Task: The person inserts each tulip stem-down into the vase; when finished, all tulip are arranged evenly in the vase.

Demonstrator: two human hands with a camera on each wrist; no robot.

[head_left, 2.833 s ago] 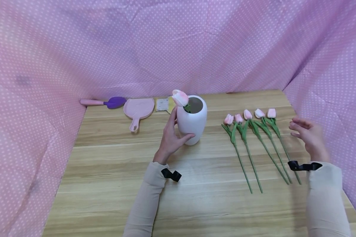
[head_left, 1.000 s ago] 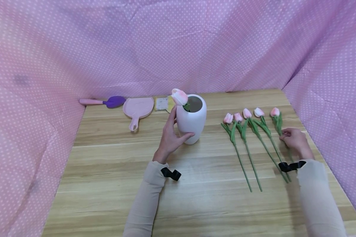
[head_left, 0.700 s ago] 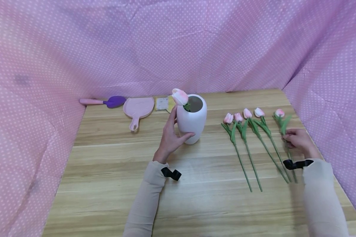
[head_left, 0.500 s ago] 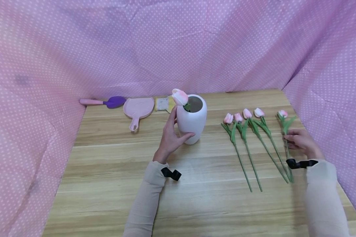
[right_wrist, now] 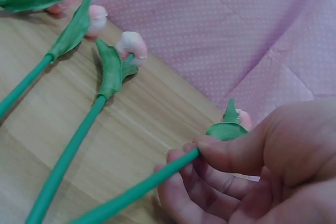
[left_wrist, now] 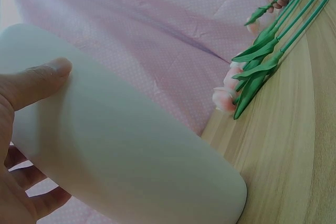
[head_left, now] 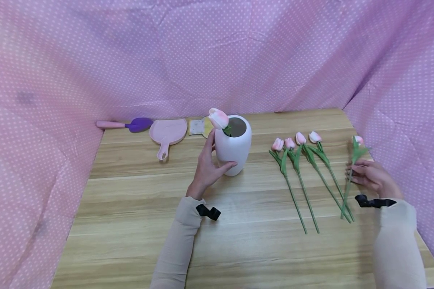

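Observation:
My left hand (head_left: pixel 209 168) grips the white vase (head_left: pixel 235 150) from its left side, thumb across the front and fingers behind. The vase stands upright on the table. One pink tulip (head_left: pixel 218 119) leans out over the vase's left rim, its stem hidden inside. At the right, my right hand (head_left: pixel 374 176) pinches the green stem of another tulip (right_wrist: pixel 142 187) between thumb and fingers, just below the leaves. That tulip's head tilts up toward the right, and its stem end crosses near the neighbouring stems. Several more pink tulips (head_left: pixel 300 138) lie side by side between the vase and my right hand.
Along the table's back left lie a purple trowel (head_left: pixel 139 125) with a pink handle, a pink dustpan (head_left: pixel 168 130) and a small yellow-and-white item (head_left: pixel 197 127), partly hidden behind the vase. Pink dotted cloth (head_left: pixel 217 60) hangs around the wooden table (head_left: pixel 130 224).
My right hand has come down onto the rightmost tulip, pinched its stem and drawn it to the right, turning its head outward. My left hand and the vase have stayed in place.

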